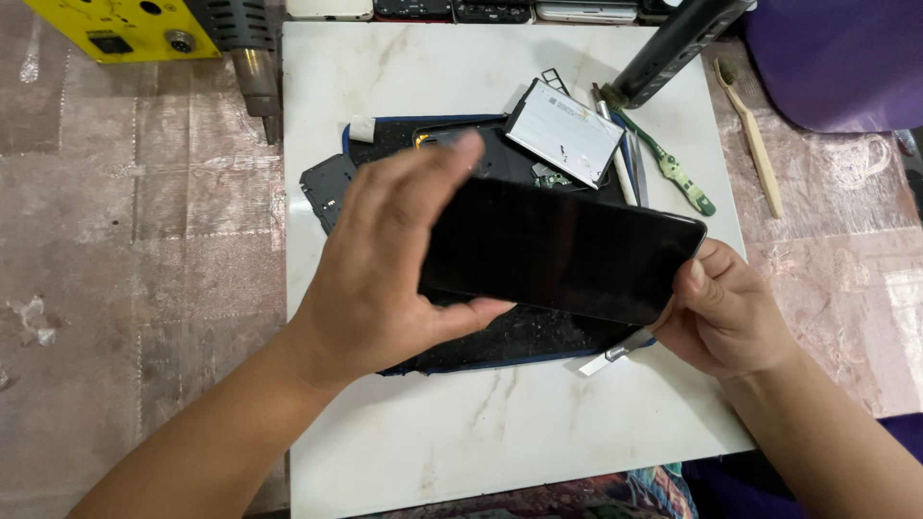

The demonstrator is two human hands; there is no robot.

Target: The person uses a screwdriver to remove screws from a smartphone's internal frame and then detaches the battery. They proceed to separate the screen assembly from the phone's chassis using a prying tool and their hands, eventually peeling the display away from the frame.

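A black phone screen panel (567, 252) is held flat above a dark work mat (519, 336), between both hands. My left hand (385, 264) grips its left end, fingers over the top edge and thumb under the lower edge. My right hand (723, 312) pinches the right end and also holds a thin metal blade (615, 353) that pokes out below the panel. Behind the panel on the mat lie a white-faced battery (565, 132) and a dark phone frame part (329, 187).
The mat lies on a white marble slab (481, 432) set on a pinkish table. A green circuit strip (673, 171), tweezers (635, 165) and a toothbrush (752, 139) lie at the right. A yellow device (120, 27) with a heat-gun nozzle (258, 82) stands at top left.
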